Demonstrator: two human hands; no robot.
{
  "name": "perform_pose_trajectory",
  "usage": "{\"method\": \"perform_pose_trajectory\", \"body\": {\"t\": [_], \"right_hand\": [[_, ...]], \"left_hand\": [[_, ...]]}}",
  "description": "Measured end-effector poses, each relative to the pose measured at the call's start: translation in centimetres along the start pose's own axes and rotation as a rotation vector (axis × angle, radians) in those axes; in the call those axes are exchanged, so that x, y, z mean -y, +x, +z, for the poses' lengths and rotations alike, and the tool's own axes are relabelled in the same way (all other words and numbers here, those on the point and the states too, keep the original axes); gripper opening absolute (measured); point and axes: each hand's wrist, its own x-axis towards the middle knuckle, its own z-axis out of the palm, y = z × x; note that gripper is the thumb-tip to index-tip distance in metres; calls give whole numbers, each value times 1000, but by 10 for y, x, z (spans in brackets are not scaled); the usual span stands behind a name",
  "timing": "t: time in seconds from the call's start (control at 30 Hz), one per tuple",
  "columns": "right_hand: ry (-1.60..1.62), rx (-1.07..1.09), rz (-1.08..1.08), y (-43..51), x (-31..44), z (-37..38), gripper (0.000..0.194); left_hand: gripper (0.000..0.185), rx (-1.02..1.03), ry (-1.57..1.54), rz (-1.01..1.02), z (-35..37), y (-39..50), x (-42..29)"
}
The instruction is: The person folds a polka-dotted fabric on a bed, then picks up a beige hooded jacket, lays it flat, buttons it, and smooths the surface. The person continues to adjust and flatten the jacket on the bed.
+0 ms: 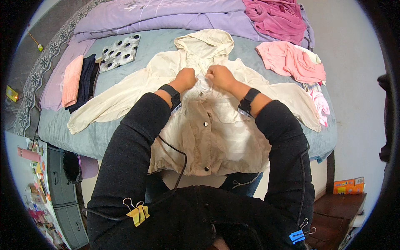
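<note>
A cream hooded jacket [250, 140] lies front up on the bed, its sleeves spread to both sides and its hood at the far end. Snap buttons run down its front placket, and the hem hangs at the near bed edge. My left hand [186, 78] is curled shut on the jacket's front just below the collar. Beside it, a short gap to the right, my right hand [220, 75] pinches the other side of the front opening. The fingertips of both hands are partly hidden, and the right hand is slightly blurred.
Folded peach [72, 81] and dark cloths [86, 79] and a polka-dot fabric piece [121, 52] lie left. Pink clothes [290, 61] are piled right. A purple quilt [193, 22] and a magenta blanket [275, 20] lie behind. A cable [184, 159] hangs before my torso.
</note>
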Motion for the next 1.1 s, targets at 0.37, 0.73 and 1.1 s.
{"method": "perform_pose_trajectory", "body": {"t": [0.37, 0.73, 1.1], "right_hand": [[-260, 284, 493, 22, -20, 30, 36], [337, -238, 321, 27, -13, 29, 23], [-319, -350, 55, 31, 4, 11, 14]], "left_hand": [[34, 20, -19, -224, 20, 11, 15], [20, -74, -1393, -393, 2, 13, 2], [21, -444, -488, -36, -4, 11, -16]]}}
